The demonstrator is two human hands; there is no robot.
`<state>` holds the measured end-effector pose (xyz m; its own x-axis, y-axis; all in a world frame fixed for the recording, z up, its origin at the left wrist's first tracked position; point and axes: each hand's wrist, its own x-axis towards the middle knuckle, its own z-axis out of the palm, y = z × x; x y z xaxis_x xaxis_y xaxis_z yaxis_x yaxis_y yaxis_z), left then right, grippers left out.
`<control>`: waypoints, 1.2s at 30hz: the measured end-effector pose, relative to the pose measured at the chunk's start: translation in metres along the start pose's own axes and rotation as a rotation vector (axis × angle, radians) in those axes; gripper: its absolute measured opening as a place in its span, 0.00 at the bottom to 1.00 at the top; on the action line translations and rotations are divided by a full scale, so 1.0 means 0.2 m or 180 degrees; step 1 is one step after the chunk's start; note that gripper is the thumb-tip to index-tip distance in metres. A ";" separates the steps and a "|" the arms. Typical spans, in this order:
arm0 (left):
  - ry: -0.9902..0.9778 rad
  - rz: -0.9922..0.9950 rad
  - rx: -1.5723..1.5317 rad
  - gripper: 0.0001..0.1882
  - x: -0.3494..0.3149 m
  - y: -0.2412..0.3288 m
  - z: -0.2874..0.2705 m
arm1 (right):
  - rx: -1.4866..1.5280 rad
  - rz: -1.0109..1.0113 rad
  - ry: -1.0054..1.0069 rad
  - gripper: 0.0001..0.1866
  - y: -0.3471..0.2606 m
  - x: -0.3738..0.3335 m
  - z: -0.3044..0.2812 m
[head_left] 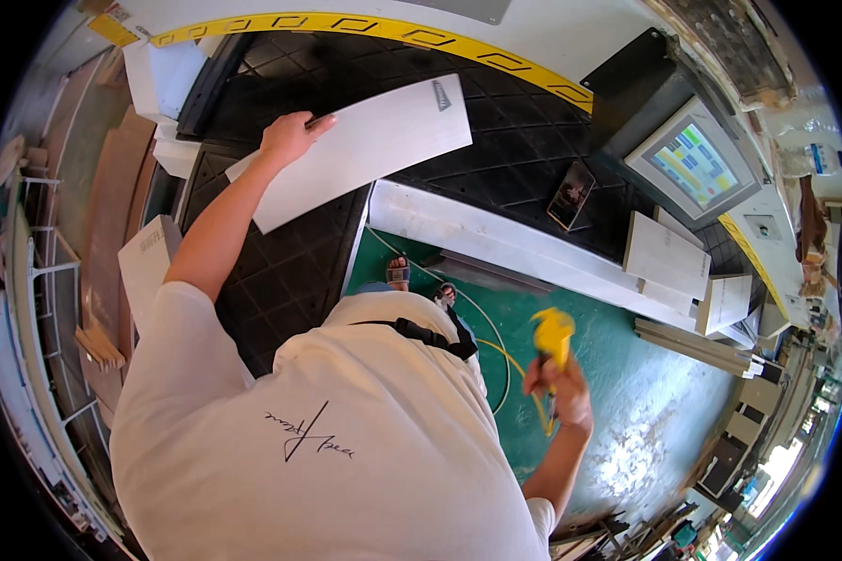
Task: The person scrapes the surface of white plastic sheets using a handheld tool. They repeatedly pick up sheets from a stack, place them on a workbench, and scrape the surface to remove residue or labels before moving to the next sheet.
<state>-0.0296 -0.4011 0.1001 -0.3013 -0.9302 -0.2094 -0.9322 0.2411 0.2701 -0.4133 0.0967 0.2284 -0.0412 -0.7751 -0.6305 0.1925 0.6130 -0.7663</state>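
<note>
A long flat white panel (365,145) with a small grey print near its far right end lies at a slant over the black worktop. My left hand (295,138) reaches over it and grips its far edge, the thumb and fingers closed there. Out to the right, above the green floor, my right hand (567,388) is closed around a yellow hand tool (554,337). The tool's head is blurred, so its exact kind does not show. A thin yellow hose (515,363) loops beside its handle.
A phone (571,195) lies on the black ribbed worktop (510,159). A touch-screen panel (692,164) stands at the right, above white boxes (664,254). A pale hose (477,304) trails across the floor (617,374). Stacked boards (112,215) stand at the left.
</note>
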 end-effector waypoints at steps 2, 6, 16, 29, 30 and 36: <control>-0.0478 -0.0285 -0.0233 0.44 0.06 -0.13 0.13 | 0.0427 -0.0202 0.0813 0.20 0.03 0.00 -0.04; -0.1684 -0.0613 -0.1341 0.51 -0.17 0.09 0.18 | 0.0111 0.0383 -0.0989 0.15 0.04 -0.15 0.03; -0.7127 0.1011 -0.4619 0.37 -0.53 0.28 0.71 | -0.0282 0.0202 -0.1114 0.14 -0.01 -0.03 -0.03; -0.6433 0.1297 -0.6342 0.44 -0.80 0.27 0.37 | 0.1261 -0.0152 -0.0749 0.36 0.16 0.18 0.00; -0.6487 0.1284 -0.6338 0.43 -0.81 0.26 0.36 | 0.1266 -0.0115 -0.0989 0.36 0.17 0.20 0.02; -0.6052 0.0563 -0.6166 0.45 -0.87 0.35 0.18 | 0.1377 -0.0013 -0.1236 0.35 0.26 0.23 0.00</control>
<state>-0.0497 -0.2122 0.1208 -0.9692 0.2371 0.0666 -0.2234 -0.9602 0.1678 -0.4046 0.0932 0.1606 0.3042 -0.8267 -0.4733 0.5797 0.5549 -0.5967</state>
